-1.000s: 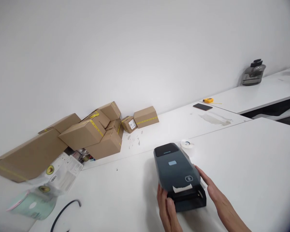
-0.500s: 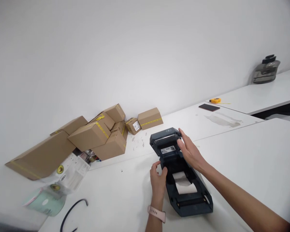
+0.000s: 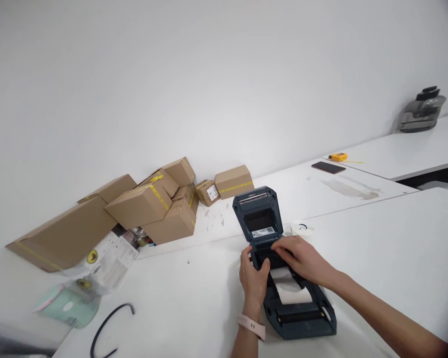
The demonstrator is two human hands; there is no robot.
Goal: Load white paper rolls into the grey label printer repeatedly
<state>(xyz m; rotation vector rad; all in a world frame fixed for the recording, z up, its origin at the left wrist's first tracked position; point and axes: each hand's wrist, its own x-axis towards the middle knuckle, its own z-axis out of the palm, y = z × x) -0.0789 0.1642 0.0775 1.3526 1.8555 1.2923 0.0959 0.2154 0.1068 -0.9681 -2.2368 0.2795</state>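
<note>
A dark label printer (image 3: pixel 304 328) lies on the white table with its lid (image 3: pixel 256 203) swung back. Inside its bay a strip of white label paper (image 3: pixel 291 291) curls toward the front roller. My left hand (image 3: pixel 253 278), with a pink watch band at the wrist, grips the printer's left side, thumb over the rim. My right hand (image 3: pixel 302 256) reaches into the rear of the bay, its fingers bent and close together. Whatever lies under those fingertips is hidden. Behind the right hand, a white label roll (image 3: pixel 302 228) rests on the table.
Cardboard boxes (image 3: pixel 138 206) are piled against the wall at the left. In front of them are a plastic pouch (image 3: pixel 74 306) and a black cable (image 3: pixel 110 320). A phone (image 3: pixel 328 167), a yellow tape measure (image 3: pixel 338 157) and a water jug (image 3: pixel 421 112) stand farther right.
The lid has tipped farther back. My right hand has left the lid and moved down into the printer's bay, and the white roll behind it has come into view.
</note>
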